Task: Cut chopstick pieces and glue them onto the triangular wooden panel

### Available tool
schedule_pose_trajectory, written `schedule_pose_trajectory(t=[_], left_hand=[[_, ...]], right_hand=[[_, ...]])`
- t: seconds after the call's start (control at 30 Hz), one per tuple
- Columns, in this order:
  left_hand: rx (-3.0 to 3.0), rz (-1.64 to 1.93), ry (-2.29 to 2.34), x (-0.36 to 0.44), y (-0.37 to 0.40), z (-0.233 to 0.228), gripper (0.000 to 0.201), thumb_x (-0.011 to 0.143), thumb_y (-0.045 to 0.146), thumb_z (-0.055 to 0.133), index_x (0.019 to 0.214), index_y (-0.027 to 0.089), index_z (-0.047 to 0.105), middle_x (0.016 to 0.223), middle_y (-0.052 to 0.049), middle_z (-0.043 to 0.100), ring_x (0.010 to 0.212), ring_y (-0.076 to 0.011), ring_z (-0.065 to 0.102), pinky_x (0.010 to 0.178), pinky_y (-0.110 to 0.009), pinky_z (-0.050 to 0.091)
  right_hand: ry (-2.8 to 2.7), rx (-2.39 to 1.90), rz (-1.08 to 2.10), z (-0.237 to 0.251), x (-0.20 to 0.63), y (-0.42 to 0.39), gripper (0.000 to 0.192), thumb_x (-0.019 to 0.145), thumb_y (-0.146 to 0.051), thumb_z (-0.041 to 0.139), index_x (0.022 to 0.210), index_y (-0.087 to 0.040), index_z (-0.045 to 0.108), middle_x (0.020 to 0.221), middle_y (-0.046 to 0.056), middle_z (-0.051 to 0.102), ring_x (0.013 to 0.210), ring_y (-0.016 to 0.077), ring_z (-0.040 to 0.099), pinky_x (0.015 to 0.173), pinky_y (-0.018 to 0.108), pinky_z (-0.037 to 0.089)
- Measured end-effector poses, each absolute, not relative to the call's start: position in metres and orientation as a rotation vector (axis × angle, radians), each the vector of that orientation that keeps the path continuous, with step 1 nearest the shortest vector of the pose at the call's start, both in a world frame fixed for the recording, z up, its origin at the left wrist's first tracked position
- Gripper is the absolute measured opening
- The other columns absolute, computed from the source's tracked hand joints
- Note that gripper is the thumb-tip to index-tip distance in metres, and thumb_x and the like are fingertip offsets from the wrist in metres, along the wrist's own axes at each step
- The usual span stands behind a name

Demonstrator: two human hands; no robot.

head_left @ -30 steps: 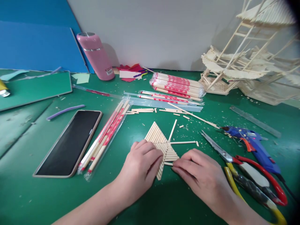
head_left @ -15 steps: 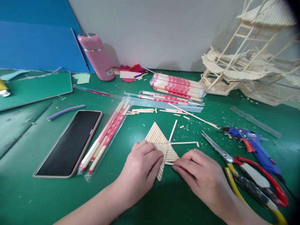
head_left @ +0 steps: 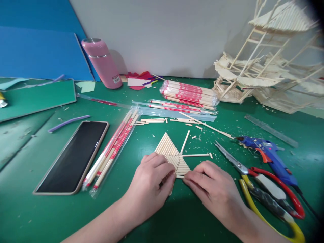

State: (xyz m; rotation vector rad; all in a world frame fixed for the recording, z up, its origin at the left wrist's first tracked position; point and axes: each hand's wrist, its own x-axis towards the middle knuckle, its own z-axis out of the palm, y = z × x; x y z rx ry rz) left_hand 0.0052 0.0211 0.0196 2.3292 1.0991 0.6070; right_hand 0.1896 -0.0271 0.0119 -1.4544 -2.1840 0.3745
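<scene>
While the green bench (head_left: pixel 37 216) fills nearly the whole view, the largest thing on it is the pale stick-built model (head_left: pixel 265 71) at two o'clock, set against the grey wall. At nine o'clock lies a dark phone (head_left: pixel 73 157), face up, with a long sleeve of wrapped chopsticks (head_left: pixel 113 148) just beside its right edge. A pink flask (head_left: pixel 102 63) leans at eleven o'clock, and a fat bundle of wrapped sticks (head_left: pixel 188 92) lies at one o'clock, with loose cut sticks (head_left: pixel 152 120) scattered below it. At three o'clock a blue glue gun (head_left: pixel 268 153) rests on the bench, and red-and-yellow-handled cutters (head_left: pixel 268 192) lie just beside it, toward four o'clock, blades pointing at the centre. Near the middle, the left hand (head_left: pixel 152 185) lies palm down with fingers curled over the lower left edge of the fan-shaped stick panel (head_left: pixel 170 153), pressing it flat. The right hand (head_left: pixel 215 190), at five o'clock from the panel, has its fingertips drawn together against the panel's lower right corner, where a short stick juts out; whether it pinches that stick or only touches it cannot be told. The panel itself lies flat on the bench between the two hands, its point toward twelve o'clock, with a thin loose stick (head_left: pixel 196 155) just beside it at three o'clock.
</scene>
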Motion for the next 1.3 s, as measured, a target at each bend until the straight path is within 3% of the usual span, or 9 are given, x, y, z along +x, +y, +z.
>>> schedule_pose_trajectory(t=[0.2,0.6,0.97,1.3], left_hand=[[2.349,0.601,1.087,0.008,0.016,0.019,0.011,0.077,0.016,0.052,0.073,0.021,0.061,0.073,-0.002,0.055,0.074,-0.018,0.046,0.065,-0.033,0.032],[2.507,0.567,1.131,0.018,0.01,0.015,0.023,0.085,0.016,0.041,0.07,0.019,0.059,0.071,-0.003,0.055,0.071,-0.0182,0.044,0.067,-0.037,0.029],[2.511,0.584,1.133,0.015,0.008,0.013,0.021,0.085,0.016,0.042,0.073,0.019,0.059,0.072,-0.003,0.056,0.072,-0.0186,0.045,0.068,-0.037,0.03],[2.494,0.612,1.161,0.017,0.009,0.012,0.02,0.084,0.015,0.043,0.071,0.019,0.058,0.071,-0.002,0.056,0.071,-0.0183,0.046,0.068,-0.037,0.031]], right_hand=[[-2.158,-1.458,0.391,0.011,0.189,-0.027,0.014,0.085,-0.019,0.05,0.089,-0.022,0.063,0.077,0.001,0.056,0.071,0.0127,0.051,0.062,0.026,0.041],[-2.115,-1.459,0.423,0.007,0.189,-0.026,0.013,0.085,-0.02,0.05,0.086,-0.022,0.063,0.079,0.001,0.056,0.073,0.0131,0.05,0.064,0.027,0.041],[-1.97,-1.584,0.565,0.016,0.198,-0.028,0.017,0.078,-0.025,0.058,0.096,-0.023,0.057,0.087,0.003,0.057,0.077,0.0148,0.055,0.067,0.027,0.047],[-1.945,-1.619,0.567,0.014,0.2,-0.038,0.014,0.083,-0.016,0.047,0.088,-0.022,0.059,0.078,0.001,0.055,0.07,0.0137,0.052,0.061,0.027,0.042]])
